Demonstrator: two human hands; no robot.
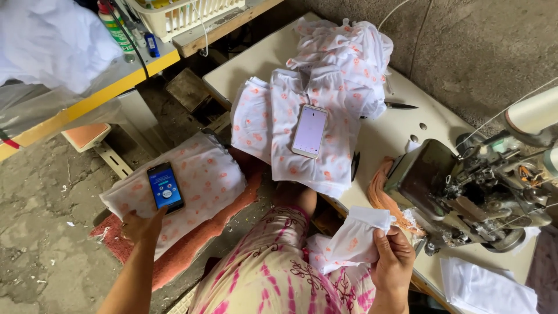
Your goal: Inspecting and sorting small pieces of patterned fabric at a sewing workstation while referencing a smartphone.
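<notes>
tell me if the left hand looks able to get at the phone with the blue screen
Probably yes. The left hand rests at the edge of the folded printed cloth, just below the blue-screen phone, and nothing lies between them.

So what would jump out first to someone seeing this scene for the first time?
Probably the two lit phones: a white phone lying on the printed white garments piled on the table, and a blue-screened phone on a folded stack at lower left, which the left hand touches. Next, the sewing machine at right, with the right hand holding a small printed piece beside it.
</notes>
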